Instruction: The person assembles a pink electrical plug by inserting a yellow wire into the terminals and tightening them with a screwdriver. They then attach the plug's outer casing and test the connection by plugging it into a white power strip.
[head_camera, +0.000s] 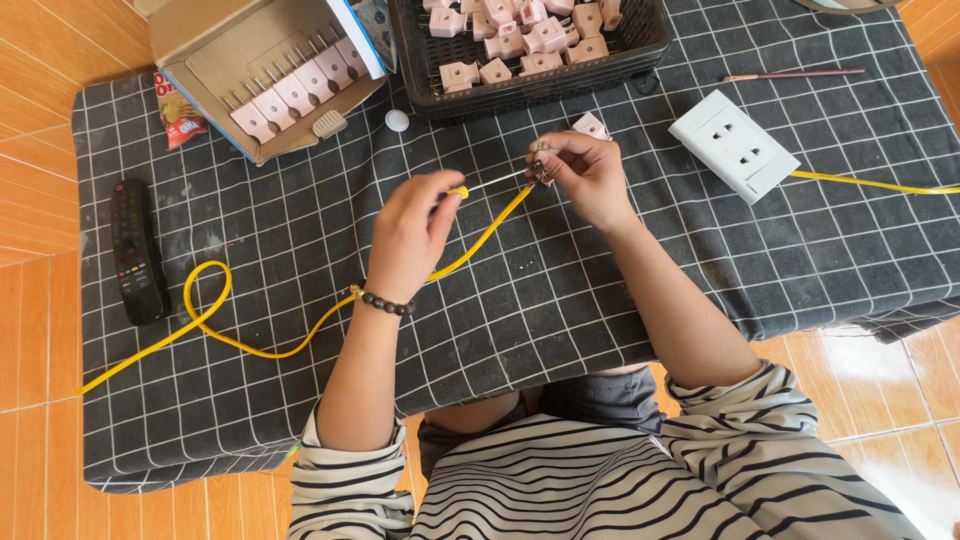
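Striped black-and-white sleeves (560, 480) fill the bottom of my view, and my forearms reach out from them over the dark grey cloth with its white grid (700, 260) spread on the orange tiled floor. My left hand (412, 232) is closed on a slim screwdriver with a yellow handle and bare metal shaft (480, 185) — thumb and fingers clamp the handle, the shaft pointing right toward my other hand. My right hand (585, 172) is pinched shut on a small pale pink plastic socket part (590, 124) together with the stripped end of a long yellow insulated wire (480, 238); the wire runs back from my fingers, under my left wrist, and loops across the cloth to the left edge.

I judge the step in hand to be fastening the wire end into the part's terminal: the driver tip sits right at the metal bit between my right fingertips, though whether it is seated in a screw is too small to tell. What comes next calls for a steady right pinch so the wire does not slip out, and short, careful turns from the left.

Beyond my hands stand a black plastic mesh basket (620, 55) of more pink parts, an open cardboard box (215, 45) with a row of them, a white three-outlet socket plate (733, 145) — and a black remote control (138, 250) at far left.
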